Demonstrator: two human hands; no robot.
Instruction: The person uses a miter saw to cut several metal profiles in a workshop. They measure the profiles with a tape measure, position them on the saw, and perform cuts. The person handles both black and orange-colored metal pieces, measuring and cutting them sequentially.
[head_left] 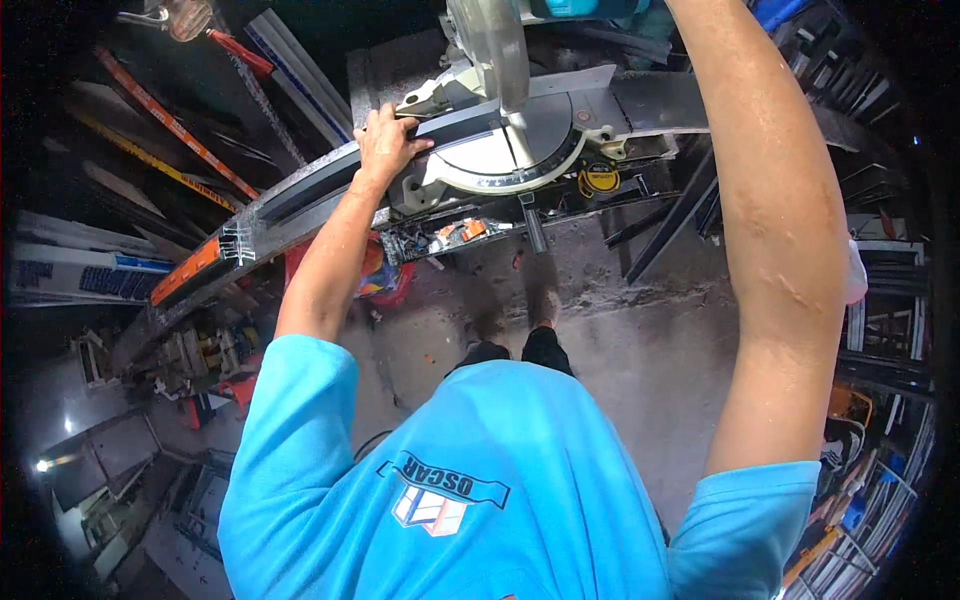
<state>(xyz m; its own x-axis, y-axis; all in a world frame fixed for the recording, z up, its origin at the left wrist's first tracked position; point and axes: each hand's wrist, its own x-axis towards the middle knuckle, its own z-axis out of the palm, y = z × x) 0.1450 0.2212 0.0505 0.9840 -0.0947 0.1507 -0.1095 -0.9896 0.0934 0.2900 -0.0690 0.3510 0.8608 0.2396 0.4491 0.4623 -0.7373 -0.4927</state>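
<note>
My left hand (387, 145) grips a long dark metal profile (320, 187) beside the miter saw, with fingers over its far side and the thumb toward the saw. The profile lies along the saw's fence and runs down to the left. The saw has a round grey-white table (480, 155) and a clear blade guard (500, 50), lowered over the middle of the table. My right forearm (780, 200) reaches up past the saw's right side. The top edge cuts off my right hand, near the saw's teal body (580, 8).
A yellow-black tape measure (600, 178) sits on the ledge below the saw table. Loose orange-and-white bits (460, 232) lie in a tray at the bench front. Several long profiles (170, 130) lean at the left, and racks of bars (890, 310) stand at the right.
</note>
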